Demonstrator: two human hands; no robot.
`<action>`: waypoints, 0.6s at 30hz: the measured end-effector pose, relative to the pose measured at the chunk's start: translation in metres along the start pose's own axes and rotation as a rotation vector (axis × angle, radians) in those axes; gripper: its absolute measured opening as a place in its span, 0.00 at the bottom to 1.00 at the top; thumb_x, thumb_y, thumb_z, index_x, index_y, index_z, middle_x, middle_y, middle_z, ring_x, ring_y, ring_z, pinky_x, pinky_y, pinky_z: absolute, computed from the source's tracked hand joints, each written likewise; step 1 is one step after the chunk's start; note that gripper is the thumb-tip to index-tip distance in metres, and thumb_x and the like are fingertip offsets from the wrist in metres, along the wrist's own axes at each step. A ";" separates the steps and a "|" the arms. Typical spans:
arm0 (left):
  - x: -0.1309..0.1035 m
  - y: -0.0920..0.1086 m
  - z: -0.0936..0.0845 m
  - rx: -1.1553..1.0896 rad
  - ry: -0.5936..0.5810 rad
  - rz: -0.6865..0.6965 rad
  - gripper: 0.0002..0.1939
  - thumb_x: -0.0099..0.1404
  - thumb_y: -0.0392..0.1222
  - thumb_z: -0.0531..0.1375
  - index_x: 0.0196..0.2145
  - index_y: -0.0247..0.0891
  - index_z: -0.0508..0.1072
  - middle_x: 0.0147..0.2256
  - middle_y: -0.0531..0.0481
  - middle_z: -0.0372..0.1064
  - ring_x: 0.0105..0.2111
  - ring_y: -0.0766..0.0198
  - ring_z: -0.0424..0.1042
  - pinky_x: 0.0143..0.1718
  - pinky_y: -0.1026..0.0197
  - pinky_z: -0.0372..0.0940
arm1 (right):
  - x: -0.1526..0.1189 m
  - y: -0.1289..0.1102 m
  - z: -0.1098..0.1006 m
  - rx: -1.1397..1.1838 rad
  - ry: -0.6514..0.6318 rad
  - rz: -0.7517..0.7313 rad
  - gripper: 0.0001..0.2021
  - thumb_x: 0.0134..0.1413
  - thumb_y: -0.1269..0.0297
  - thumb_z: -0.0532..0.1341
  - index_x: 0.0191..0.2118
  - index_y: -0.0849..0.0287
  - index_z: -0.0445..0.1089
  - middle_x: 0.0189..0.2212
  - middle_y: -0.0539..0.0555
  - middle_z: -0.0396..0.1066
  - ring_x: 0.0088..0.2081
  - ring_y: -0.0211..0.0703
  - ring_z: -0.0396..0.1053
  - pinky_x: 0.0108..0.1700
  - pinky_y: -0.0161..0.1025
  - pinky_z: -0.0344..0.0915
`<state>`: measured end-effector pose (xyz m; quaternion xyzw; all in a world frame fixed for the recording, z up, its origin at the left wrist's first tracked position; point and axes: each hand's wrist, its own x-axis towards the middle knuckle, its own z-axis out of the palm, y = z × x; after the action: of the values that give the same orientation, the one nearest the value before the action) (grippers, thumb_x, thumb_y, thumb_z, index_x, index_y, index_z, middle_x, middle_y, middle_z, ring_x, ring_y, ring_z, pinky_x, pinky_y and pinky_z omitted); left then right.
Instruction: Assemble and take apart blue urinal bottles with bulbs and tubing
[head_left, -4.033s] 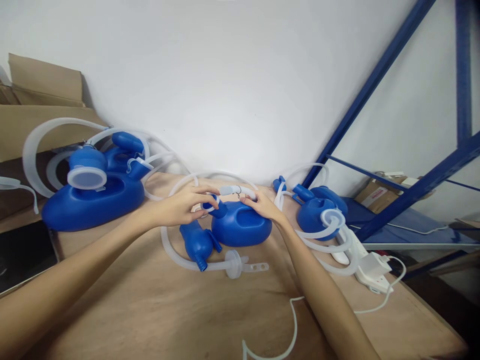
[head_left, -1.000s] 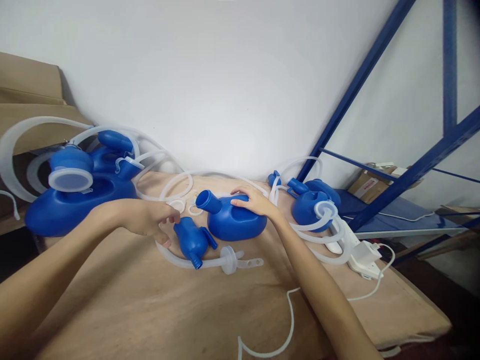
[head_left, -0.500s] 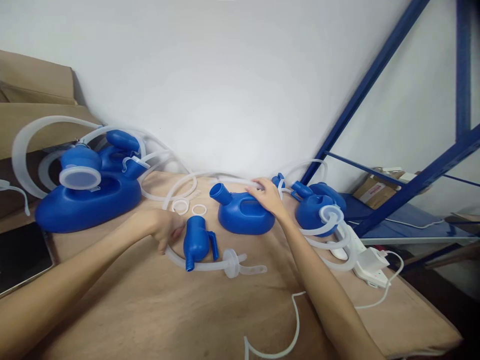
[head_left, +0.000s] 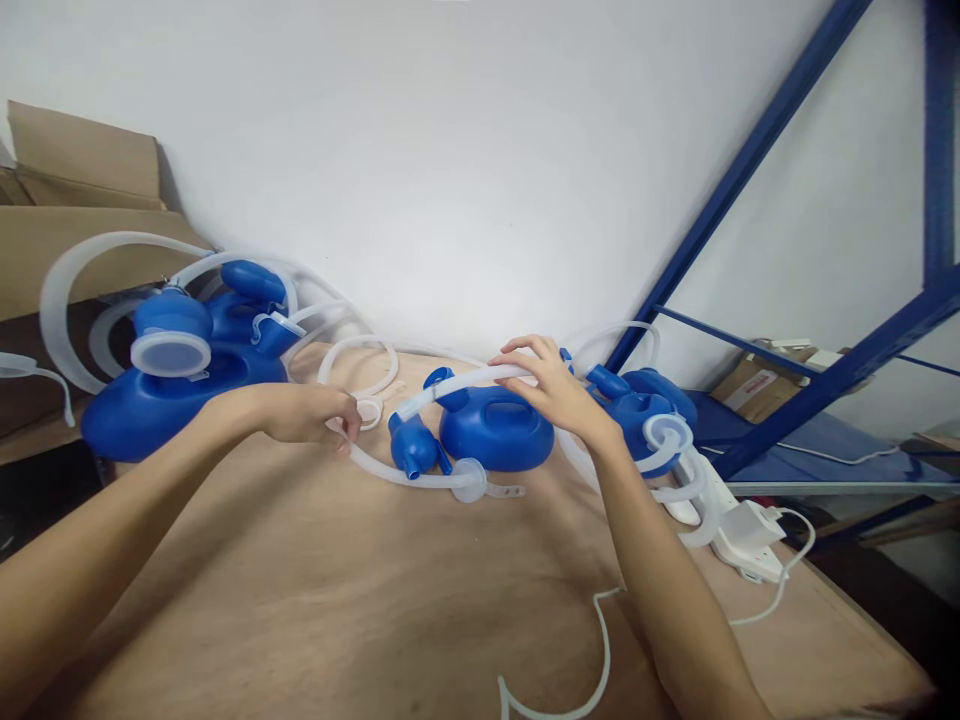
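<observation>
On the counter [head_left: 322, 590], blue handled bottle [head_left: 496, 442], contents hidden, left fingers [head_left: 351, 409] pinching translucent tubing [head_left: 384, 471], right fingers [head_left: 521, 359] pinching raised hose [head_left: 469, 380]

No text can be read; the pale label [head_left: 752, 392] on the box [head_left: 736, 374] at the right of the frame is too small to make out.
</observation>
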<state>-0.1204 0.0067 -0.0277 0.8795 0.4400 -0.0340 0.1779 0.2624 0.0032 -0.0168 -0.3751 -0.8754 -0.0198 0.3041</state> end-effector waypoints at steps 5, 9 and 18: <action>-0.021 -0.009 -0.018 -0.169 -0.040 0.008 0.22 0.64 0.61 0.64 0.50 0.49 0.83 0.50 0.51 0.80 0.50 0.51 0.76 0.53 0.58 0.71 | 0.005 -0.023 0.015 -0.053 -0.077 -0.083 0.15 0.72 0.53 0.60 0.56 0.50 0.78 0.54 0.60 0.68 0.58 0.58 0.65 0.63 0.59 0.66; -0.030 -0.006 -0.028 -0.182 0.051 0.086 0.22 0.68 0.62 0.62 0.49 0.46 0.83 0.46 0.53 0.80 0.45 0.56 0.74 0.47 0.62 0.71 | 0.007 -0.030 0.018 -0.061 -0.129 -0.055 0.18 0.71 0.51 0.61 0.55 0.54 0.80 0.47 0.61 0.72 0.50 0.56 0.70 0.56 0.56 0.71; -0.020 0.030 -0.034 -0.222 0.554 0.193 0.24 0.72 0.63 0.55 0.40 0.42 0.81 0.38 0.50 0.80 0.38 0.56 0.76 0.41 0.60 0.68 | -0.001 -0.029 -0.012 0.482 -0.147 0.218 0.29 0.72 0.38 0.54 0.64 0.51 0.73 0.50 0.55 0.81 0.48 0.52 0.79 0.55 0.50 0.74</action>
<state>-0.1123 -0.0134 0.0166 0.8681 0.3874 0.2724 0.1485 0.2492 -0.0212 -0.0020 -0.3843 -0.8292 0.2493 0.3204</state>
